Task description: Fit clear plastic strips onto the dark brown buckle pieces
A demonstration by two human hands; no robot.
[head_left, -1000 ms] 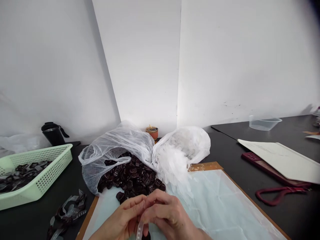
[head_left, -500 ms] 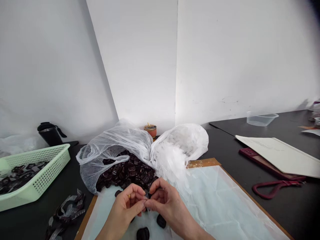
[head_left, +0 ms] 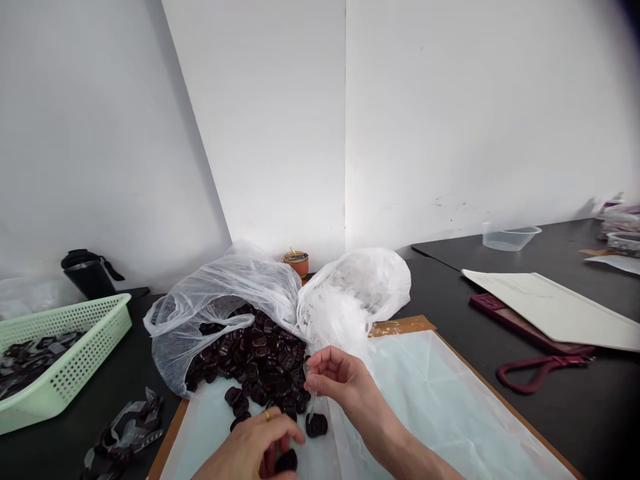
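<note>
Dark glossy pieces point(head_left: 270, 363) lie heaped at the mouth of a clear plastic bag point(head_left: 175, 320), spilling onto a pale blue sheet point(head_left: 440, 400). My left hand point(head_left: 255, 443) is low at the front, its fingers curled at a dark piece point(head_left: 287, 461); the grip is partly hidden. My right hand point(head_left: 340, 383) pinches a thin clear strip that hangs down toward another dark piece point(head_left: 317, 425). Behind it, a white bag point(head_left: 385, 283) holds many clear strips point(head_left: 335, 320).
A green basket point(head_left: 95, 353) of dark and clear pieces stands left, beside joined strips point(head_left: 127, 433). A black flask point(head_left: 87, 275) is behind. Rightward lie maroon-handled scissors point(head_left: 530, 373), a white board point(head_left: 550, 307) and a clear tub point(head_left: 510, 238).
My hands have moved apart. The left has gone down to a dark piece near the front; the right has moved slightly up and right with a clear strip. The view has shifted slightly.
</note>
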